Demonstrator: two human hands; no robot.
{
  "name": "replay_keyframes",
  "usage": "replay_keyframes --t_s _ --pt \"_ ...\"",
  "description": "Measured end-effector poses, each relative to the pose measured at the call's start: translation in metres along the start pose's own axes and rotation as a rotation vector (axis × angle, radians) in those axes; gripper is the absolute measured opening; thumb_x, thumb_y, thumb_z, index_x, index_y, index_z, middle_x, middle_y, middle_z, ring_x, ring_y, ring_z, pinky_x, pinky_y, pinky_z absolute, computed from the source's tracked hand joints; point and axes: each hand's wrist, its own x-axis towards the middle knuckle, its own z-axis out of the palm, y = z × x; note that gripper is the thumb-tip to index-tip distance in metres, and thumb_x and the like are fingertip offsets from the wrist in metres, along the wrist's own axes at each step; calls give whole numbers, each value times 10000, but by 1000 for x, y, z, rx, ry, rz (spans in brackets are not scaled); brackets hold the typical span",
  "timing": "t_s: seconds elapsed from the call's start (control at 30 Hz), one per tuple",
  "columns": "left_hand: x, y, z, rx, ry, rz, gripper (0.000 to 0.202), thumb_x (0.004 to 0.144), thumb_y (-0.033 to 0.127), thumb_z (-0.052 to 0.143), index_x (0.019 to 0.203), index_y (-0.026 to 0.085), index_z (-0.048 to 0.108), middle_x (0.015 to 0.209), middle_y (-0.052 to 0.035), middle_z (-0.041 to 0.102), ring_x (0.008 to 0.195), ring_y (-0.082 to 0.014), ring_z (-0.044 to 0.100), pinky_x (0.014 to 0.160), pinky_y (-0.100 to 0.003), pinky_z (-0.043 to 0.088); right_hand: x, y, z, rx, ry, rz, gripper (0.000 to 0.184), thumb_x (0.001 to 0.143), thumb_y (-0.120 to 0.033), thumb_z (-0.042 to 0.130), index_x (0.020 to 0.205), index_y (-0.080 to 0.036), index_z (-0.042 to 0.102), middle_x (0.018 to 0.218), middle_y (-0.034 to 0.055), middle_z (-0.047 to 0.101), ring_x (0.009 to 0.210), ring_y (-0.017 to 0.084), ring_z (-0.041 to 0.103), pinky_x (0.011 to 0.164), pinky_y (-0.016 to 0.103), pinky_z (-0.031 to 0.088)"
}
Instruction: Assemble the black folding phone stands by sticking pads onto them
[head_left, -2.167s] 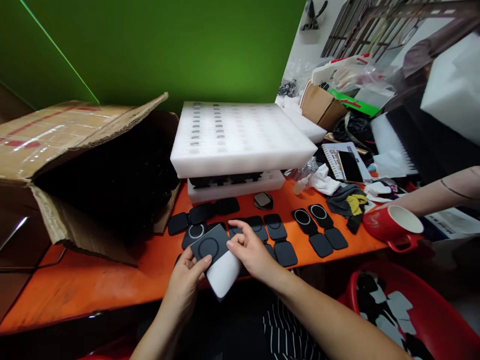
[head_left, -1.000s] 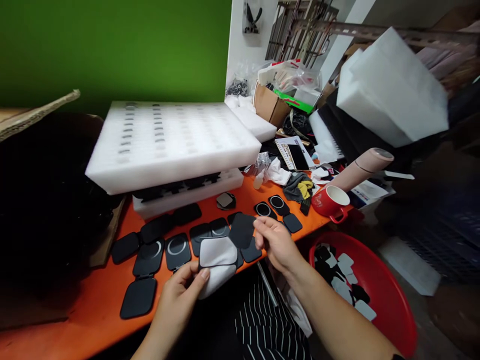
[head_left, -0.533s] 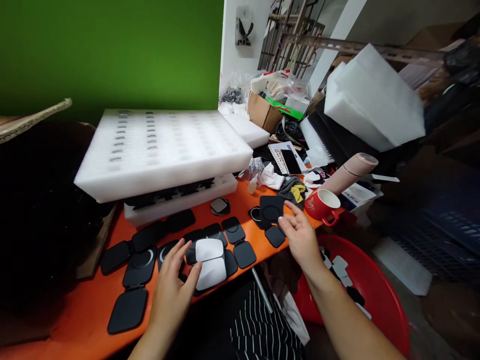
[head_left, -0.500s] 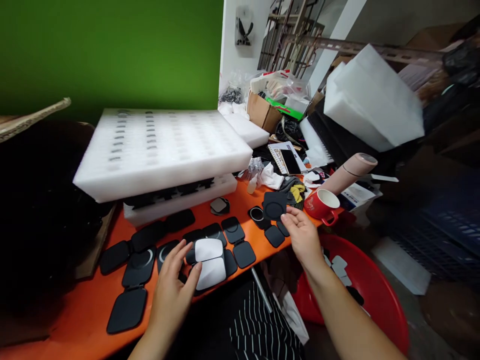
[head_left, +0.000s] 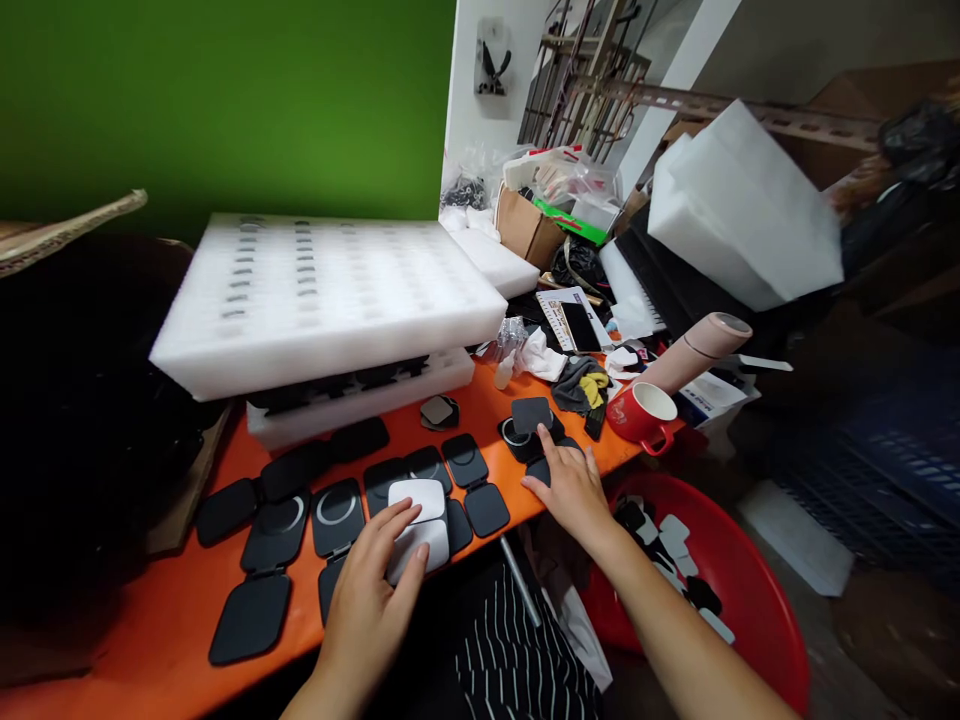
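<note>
My left hand (head_left: 379,580) has its fingers apart, with fingertips over a white two-panel piece (head_left: 417,500) lying on dark panels. My right hand (head_left: 571,485) is open, its forefinger at the lower edge of a dark rounded-square plate (head_left: 531,414). That plate lies over a dark hinged pad with a white ring (head_left: 517,432); more dark panels are partly hidden under the hand. Left of the white piece lie several dark hinged square pads, one with a pale ring (head_left: 335,508). Another pair of joined dark panels (head_left: 486,508) lies between my hands.
White foam trays (head_left: 330,330) are stacked on the orange table (head_left: 150,640). At the right edge stand a red mug (head_left: 634,415) and a pink flask (head_left: 694,352). Below is a red basin (head_left: 757,600) holding loose black and white pieces. Gloves (head_left: 581,385) lie behind.
My right hand has moved left and lowered the dark plate onto the ringed pad, its fingers spreading. My left hand has shifted right, further over the white piece.
</note>
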Motion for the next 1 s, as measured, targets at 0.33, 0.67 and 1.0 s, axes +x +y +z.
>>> replay_keyframes --t_s 0.33,0.67,1.0 --pt "6 26 30 -763 -252 -347 563 739 383 630 1258 193 523 1342 -114 520 1196 -266 512 1011 -422 396 -28 -99 -6 1099 -18 342 581 914 -352 416 1417 -224 156 730 -15 568 629 131 571 616 263 501" --pt "0 31 4 -1033 -239 -706 482 578 153 620 1057 160 566 995 -93 705 806 -223 677 664 -302 519 -6 -123 -36 1242 -122 183 232 768 -434 644 798 -212 584 823 22 567 764 156 573 702 296 508" --pt "-4 40 -7 -1062 -253 -763 555 515 95 573 1057 190 499 872 -30 691 726 -212 682 614 -285 508 -6 -151 -28 1256 -484 335 286 734 -451 640 751 -196 511 643 -48 509 500 86 515 434 195 452"
